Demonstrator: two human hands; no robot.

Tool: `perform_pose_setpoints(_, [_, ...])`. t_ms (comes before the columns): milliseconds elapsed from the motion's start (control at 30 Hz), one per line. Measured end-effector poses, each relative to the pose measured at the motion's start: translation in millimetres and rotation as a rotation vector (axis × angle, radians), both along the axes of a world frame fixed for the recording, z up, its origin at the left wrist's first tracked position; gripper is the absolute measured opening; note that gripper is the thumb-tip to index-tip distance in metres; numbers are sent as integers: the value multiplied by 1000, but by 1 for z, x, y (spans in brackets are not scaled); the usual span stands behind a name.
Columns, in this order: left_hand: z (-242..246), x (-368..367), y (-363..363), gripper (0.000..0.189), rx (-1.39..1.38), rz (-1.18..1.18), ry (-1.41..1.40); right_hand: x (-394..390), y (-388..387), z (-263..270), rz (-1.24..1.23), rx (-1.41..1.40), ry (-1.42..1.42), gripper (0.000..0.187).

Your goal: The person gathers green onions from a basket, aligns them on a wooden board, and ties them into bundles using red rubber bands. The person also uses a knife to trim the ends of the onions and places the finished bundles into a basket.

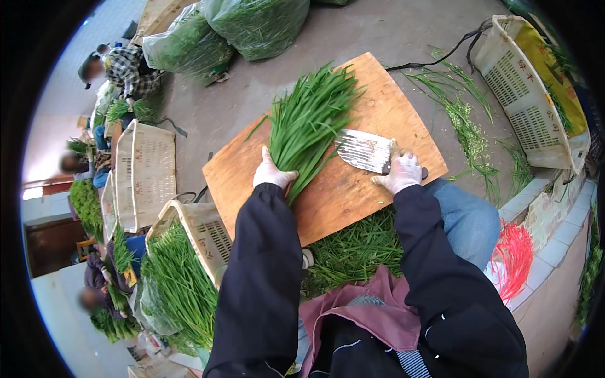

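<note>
A wooden board lies before me. My left hand, in a pale glove, grips the lower end of a bundle of long green leaves, likely garlic chives, whose tips fan out towards the board's far edge. Gloved too, my right hand is closed around the handle of a cleaver. The cleaver's broad blade lies flat over the board, just right of the bundle, with green and whitish streaks on it. Part of the handle is hidden by my fingers.
Cut leaves are heaped below the board. A plastic crate of chives stands left; another crate is at right, near red ties. Filled plastic bags lie beyond. Several people work at far left, one in a checked shirt.
</note>
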State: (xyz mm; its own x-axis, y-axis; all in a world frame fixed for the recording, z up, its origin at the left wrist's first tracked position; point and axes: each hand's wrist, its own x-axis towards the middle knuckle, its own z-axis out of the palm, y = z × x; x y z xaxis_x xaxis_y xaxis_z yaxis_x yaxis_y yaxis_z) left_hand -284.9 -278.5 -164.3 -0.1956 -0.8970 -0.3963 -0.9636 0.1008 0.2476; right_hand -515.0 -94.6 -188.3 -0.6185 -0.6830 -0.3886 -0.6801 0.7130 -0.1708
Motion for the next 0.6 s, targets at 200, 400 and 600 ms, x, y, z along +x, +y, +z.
perform_pose_setpoints(200, [32,74,15,34,405,632,1102,-13,10,-14,62,-13,23,46])
perform_pose_setpoints(400, [47,102,117,39,407,1086,2041,-7,14,-13,88,-144,-200,54])
perform_pose_setpoints(600, [-27,77,160,64,247,1758,1652,17,18,6,-89,-399,-462,44])
